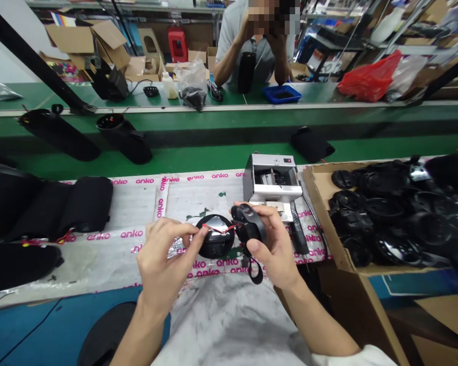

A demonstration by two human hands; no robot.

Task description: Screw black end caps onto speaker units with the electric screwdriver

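Note:
My left hand (168,259) pinches the end of a thin red wire (217,230) between thumb and forefinger. That wire runs right, into a round black plastic part (250,223) with a strap loop (255,272) hanging below it. Fingers and thumb of my right hand (277,244) are closed around this part, tilting it on its side. Beneath the wire, a shiny round black cap (216,244) lies on the printed white sheet (133,203). Just beyond my right hand stands a small silver machine (273,178) with an open front.
A cardboard box (316,203) full of black round parts stands at right. Black fabric-covered cylinders (91,203) lie at left, others (124,137) on the green bench. Across it sits a person (229,46), near a blue tray (282,94) and a red bag (370,79).

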